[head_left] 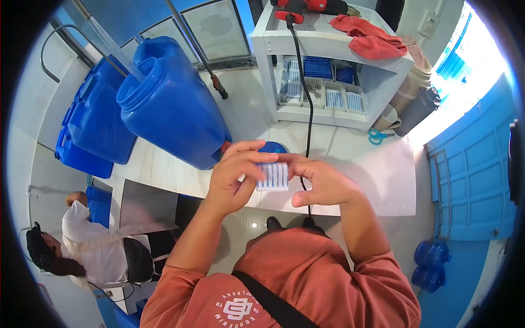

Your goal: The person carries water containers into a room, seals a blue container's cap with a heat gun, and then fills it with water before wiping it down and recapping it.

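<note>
Head view, looking down over a white counter [377, 180]. Item held: one small flat packet [273, 176], white with blue vertical stripes, raised above the counter's near edge, in front of the person's chest. Left hand [235, 176]: fingers curled together over the packet's left and upper edge, thumb underneath, clamped on it. Right hand [322, 183]: thumb and forefinger pinched on the packet's right edge, remaining fingers folded toward the palm. Directly behind the hands: a round blue cap [273, 147], partly hidden. Left of the hands: a large blue jerrycan [175, 109] lying tilted on the counter, open mouth toward the upper left; further blue containers [93, 126] just beside it. Back of counter: a white shelf unit [328, 65], its lower bay holding trays of similar blue-and-white packets [325, 87]; on top, a red cloth [372, 38] and a red power tool [306, 8], whose black cord [307, 109] runs down past the right hand. Right of the shelf: blue-handled scissors [377, 136] and a dark flask [418, 112]. Floor, lower right: two blue bottles [431, 262]. Lower left: another person [93, 251] in a white top, well apart from the hands.
</note>
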A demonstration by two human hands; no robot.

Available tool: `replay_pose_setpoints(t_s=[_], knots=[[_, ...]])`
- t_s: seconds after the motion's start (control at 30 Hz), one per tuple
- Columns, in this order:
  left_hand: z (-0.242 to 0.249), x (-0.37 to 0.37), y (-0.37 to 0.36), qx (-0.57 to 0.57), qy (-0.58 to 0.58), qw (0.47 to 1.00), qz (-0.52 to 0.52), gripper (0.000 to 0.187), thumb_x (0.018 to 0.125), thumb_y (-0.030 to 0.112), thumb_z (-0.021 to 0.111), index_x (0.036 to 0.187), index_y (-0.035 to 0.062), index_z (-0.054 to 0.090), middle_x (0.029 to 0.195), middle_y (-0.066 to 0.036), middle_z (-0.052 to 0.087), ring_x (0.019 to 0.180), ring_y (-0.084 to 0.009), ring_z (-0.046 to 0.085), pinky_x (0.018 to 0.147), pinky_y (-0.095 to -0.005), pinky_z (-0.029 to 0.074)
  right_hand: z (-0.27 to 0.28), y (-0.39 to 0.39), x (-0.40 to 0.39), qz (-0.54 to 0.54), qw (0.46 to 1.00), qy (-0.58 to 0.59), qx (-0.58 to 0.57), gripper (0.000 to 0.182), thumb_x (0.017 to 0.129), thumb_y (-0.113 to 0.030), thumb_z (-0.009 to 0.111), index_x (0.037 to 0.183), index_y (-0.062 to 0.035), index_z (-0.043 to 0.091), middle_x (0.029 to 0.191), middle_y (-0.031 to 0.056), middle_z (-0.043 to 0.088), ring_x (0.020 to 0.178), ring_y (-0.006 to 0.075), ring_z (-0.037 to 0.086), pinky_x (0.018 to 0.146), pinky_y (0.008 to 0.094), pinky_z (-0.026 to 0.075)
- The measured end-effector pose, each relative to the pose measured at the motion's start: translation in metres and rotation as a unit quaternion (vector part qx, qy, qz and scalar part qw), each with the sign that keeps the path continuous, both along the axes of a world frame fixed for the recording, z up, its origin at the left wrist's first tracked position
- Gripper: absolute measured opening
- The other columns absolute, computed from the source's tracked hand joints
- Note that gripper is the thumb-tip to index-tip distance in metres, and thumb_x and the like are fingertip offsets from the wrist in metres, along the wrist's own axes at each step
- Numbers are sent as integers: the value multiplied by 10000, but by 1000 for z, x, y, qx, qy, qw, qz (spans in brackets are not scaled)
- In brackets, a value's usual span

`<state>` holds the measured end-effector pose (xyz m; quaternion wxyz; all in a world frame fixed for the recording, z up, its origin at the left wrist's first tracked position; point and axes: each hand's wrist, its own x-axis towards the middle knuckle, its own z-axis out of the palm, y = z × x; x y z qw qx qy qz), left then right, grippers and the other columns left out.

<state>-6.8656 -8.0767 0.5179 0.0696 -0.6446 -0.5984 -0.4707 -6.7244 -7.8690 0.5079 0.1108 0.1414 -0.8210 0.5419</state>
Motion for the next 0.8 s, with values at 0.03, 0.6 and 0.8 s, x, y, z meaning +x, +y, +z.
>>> replay_pose_setpoints(t_s=[0.03, 0.6, 0.8], knots=[[12, 3, 0, -8, 35, 999, -11, 231, 840, -69, 572, 1033, 59, 580, 1226, -174, 653, 1207, -311, 560, 1040, -441, 429, -1, -2, -3, 5, 995, -62, -78, 185, 922, -189, 710, 993, -28, 651, 1409, 181, 508, 1134, 208, 599, 959, 376, 492], [-51, 7, -30, 127, -737, 649, 141, 186, 1015, 208, 542, 1133, 66, 550, 1031, -38, 654, 863, -109, 637, 774, -269, 567, 56, -8, -94, -263, 940, 149, 161, 502, 831, -353, 789, 1173, -50, 582, 1089, 140, 569, 902, 247, 579, 793, 389, 489], [-100, -2, -50, 169, -678, 634, 331, 186, 952, 201, 622, 1065, 92, 523, 1014, -39, 612, 863, -121, 606, 736, -269, 526, 147, 178, -263, -521, 818, 100, 223, 351, 995, -280, 538, 1027, 60, 620, 876, 201, 689, 763, 387, 701, 666, 460, 593]])
